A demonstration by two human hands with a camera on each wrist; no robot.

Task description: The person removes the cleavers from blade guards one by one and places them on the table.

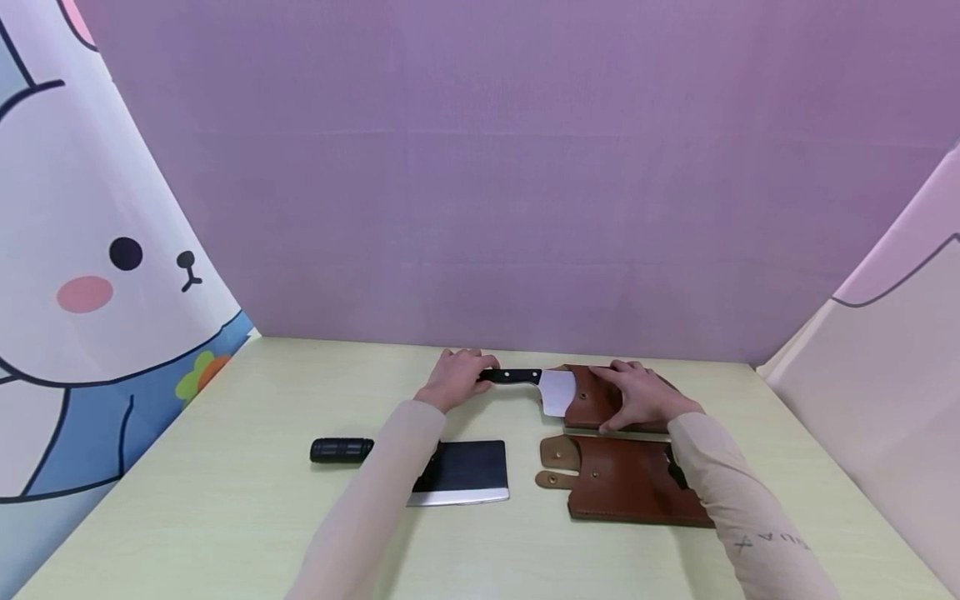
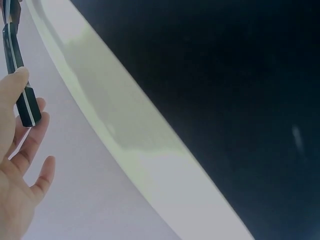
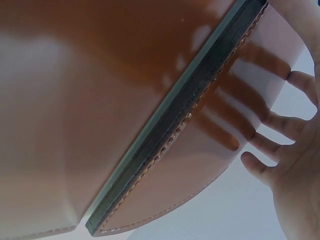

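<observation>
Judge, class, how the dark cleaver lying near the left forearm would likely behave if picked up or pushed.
The dark cleaver lies flat on the table, so it would probably slide, not roll. Its broad metal blade suggests stiffness and weight toward the blade. The bright edge faces the person, so fingers would best approach from the handle.

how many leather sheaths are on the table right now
2. The far sheath lies under the right hand, with a knife partly inside it. The near sheath lies flat and empty-looking, right of the cleaver. None seem hidden.
</observation>
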